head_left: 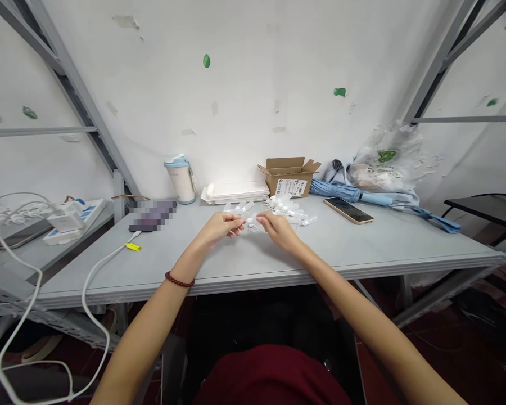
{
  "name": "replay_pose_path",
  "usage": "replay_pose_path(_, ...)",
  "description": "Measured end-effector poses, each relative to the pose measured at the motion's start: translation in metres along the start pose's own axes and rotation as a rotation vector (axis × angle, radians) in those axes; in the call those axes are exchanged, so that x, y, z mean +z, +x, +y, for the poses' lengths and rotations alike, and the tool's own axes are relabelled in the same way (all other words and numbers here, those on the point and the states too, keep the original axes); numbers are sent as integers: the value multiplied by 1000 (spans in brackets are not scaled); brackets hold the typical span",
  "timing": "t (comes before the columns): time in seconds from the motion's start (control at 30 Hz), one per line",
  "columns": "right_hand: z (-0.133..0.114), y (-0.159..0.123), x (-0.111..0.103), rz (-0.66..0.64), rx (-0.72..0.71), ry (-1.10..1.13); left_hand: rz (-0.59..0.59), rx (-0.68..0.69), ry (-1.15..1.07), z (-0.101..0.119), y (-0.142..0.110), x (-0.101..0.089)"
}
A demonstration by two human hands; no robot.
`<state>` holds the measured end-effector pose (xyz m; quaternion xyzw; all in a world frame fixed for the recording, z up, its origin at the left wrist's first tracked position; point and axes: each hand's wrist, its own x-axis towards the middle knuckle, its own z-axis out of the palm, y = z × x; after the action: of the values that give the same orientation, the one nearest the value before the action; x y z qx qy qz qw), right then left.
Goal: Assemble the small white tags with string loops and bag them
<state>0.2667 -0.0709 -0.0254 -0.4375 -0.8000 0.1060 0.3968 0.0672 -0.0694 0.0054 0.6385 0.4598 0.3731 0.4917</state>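
Over the middle of the grey table, my left hand (222, 228) and my right hand (278, 229) face each other, fingertips pinched. Between them is a small clear-and-white plastic piece (251, 221), gripped from both sides; its exact kind is too small to make out. Just behind my hands lies a loose pile of similar white and clear plastic pieces (284, 205), some stretching to the right. A few more clear pieces (238, 207) lie behind my left fingers. Red beads circle my left wrist.
Behind the pile stand an open cardboard box (289, 175) and a stack of white trays or sheets (236, 192). A cup (181, 179) and a charging phone (154, 216) are on the left. Another phone (348, 210), a blue umbrella (341, 191) and a plastic bag (383, 163) lie right.
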Motion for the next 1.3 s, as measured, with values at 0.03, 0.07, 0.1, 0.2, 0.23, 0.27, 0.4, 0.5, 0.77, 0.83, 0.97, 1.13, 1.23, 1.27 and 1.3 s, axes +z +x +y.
replay_pose_path(0.03, 0, 0, 0, -15, 18, -2, -29, 7, 48, 0, 0, -2)
replay_pose_path(0.07, 0, 0, 0, -34, 39, 1, -67, 7, 96, 0, -1, -4)
replay_pose_path(0.1, 1, -1, 1, -54, 59, 1, -111, 1, 140, 1, -1, -7)
replay_pose_path(0.2, 2, -3, 3, -89, 67, -81, -211, -33, 242, 2, -2, -13)
replay_pose_path(0.23, 2, -4, 3, -92, 50, -140, -205, -48, 255, 2, -2, -14)
replay_pose_path(0.27, 3, -5, 4, -95, 31, -206, -170, -62, 255, 2, -1, -15)
replay_pose_path(0.4, 4, -5, 3, -74, 21, -404, 131, -80, 94, 2, 3, -13)
replay_pose_path(0.5, 4, -5, 0, -66, 90, -486, 246, -88, -41, 3, 4, -9)
replay_pose_path(0.77, 9, -2, -15, -108, 303, -698, 195, -110, 1, 2, 3, -6)
replay_pose_path(0.83, 12, -1, -23, -132, 339, -723, 204, -101, 9, 3, 2, -6)
replay_pose_path(0.97, 16, 0, -34, -193, 361, -749, 231, -86, 20, 6, 0, -5)
replay_pose_path(1.13, 13, -3, -29, -245, 337, -772, 241, -83, 34, 7, 0, -3)
replay_pose_path(1.23, 15, -4, -26, -193, 351, -828, 247, -73, 46, 7, 0, -3)
replay_pose_path(1.27, 17, -4, -26, -183, 362, -846, 245, -69, 50, 7, 0, -3)
replay_pose_path(1.3, 18, -4, -26, -180, 373, -858, 242, -66, 54, 7, 0, -2)
